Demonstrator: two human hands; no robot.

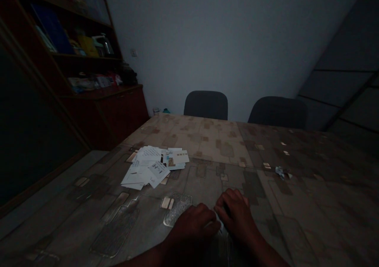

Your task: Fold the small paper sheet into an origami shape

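My left hand [194, 223] and my right hand [235, 213] rest close together on the patterned tablecloth [207, 140] near the front edge. Both have their fingers curled inward, pinching something thin and pale between them that the dim light keeps me from naming. A clear plastic sleeve or bag [177, 207] lies on the cloth just left of my left hand, apparently under it. A loose pile of white papers and envelopes [155, 165] lies further left and beyond the hands.
A small crumpled scrap [282, 173] sits to the right on the table. Two dark chairs [205, 105] [278, 112] stand at the far side. A wooden shelf cabinet [89, 61] with books and bottles stands at the left wall.
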